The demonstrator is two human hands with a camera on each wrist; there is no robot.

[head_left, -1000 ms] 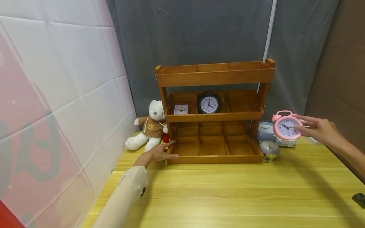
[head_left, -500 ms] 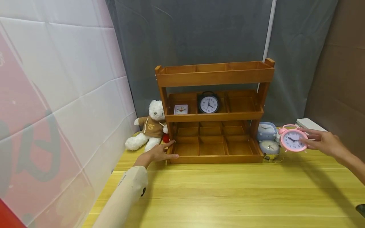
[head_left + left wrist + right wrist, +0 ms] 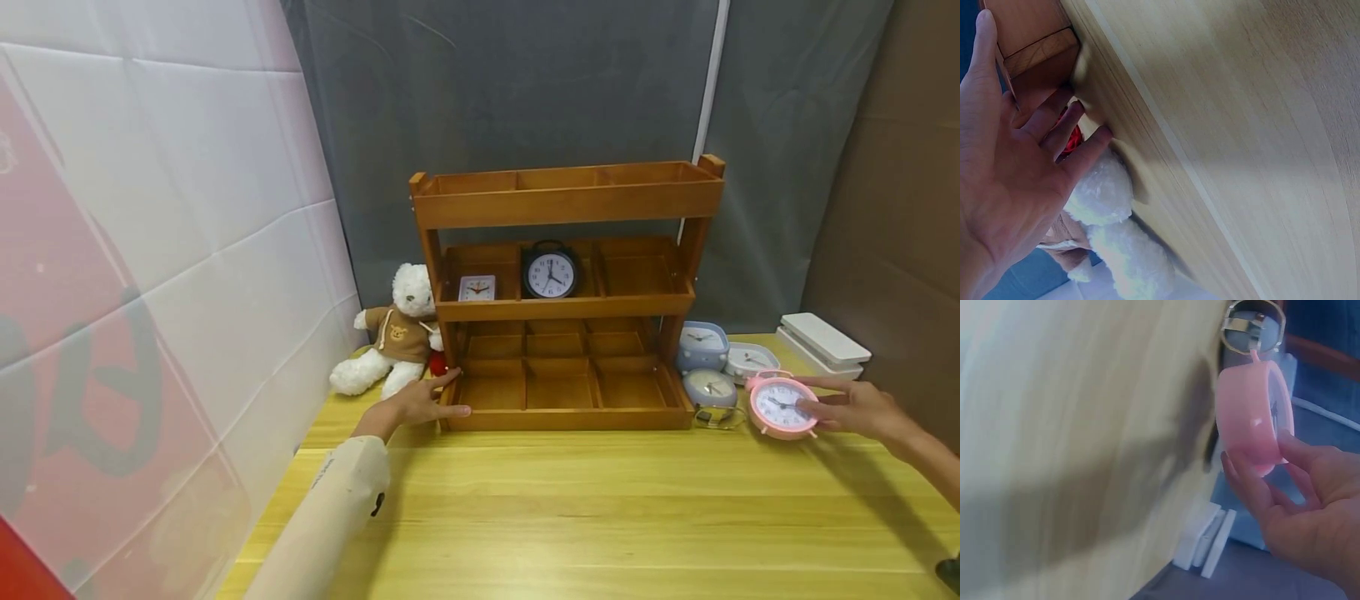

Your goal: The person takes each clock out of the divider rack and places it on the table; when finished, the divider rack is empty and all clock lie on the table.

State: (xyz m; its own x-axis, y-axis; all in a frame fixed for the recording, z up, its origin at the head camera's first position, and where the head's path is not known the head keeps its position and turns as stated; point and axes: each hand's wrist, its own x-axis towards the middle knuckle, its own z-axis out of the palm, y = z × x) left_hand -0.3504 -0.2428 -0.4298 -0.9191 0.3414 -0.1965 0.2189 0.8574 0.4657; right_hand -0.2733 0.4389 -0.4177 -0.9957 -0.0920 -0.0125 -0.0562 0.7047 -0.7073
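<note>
My right hand point(image 3: 862, 408) pinches a pink twin-bell alarm clock point(image 3: 782, 408) by its right side, low above the table at the right. Its white face tilts upward; in the right wrist view the thumb lies on the front and other fingers are behind. With fingers spread, my left hand point(image 3: 408, 406) touches the lower left corner of a brown wooden three-tier shelf point(image 3: 566, 311). The left wrist view shows no object in its palm. A small white square clock point(image 3: 477, 288) and a round black alarm clock point(image 3: 550, 273) stand on the middle tier.
Right of the shelf are a blue clock point(image 3: 702, 345), a white clock point(image 3: 750, 359), a grey clock point(image 3: 709, 388) and a gold-coloured ring-shaped item point(image 3: 718, 417). White flat boxes point(image 3: 823, 340) lie at the back right. A white teddy bear point(image 3: 401, 337) sits left of the shelf.
My right hand has lowered the pink alarm clock toward the table, slightly rightward and nearer, and its face has tilted upward. The white clock and white boxes are uncovered. My left hand stays put.
</note>
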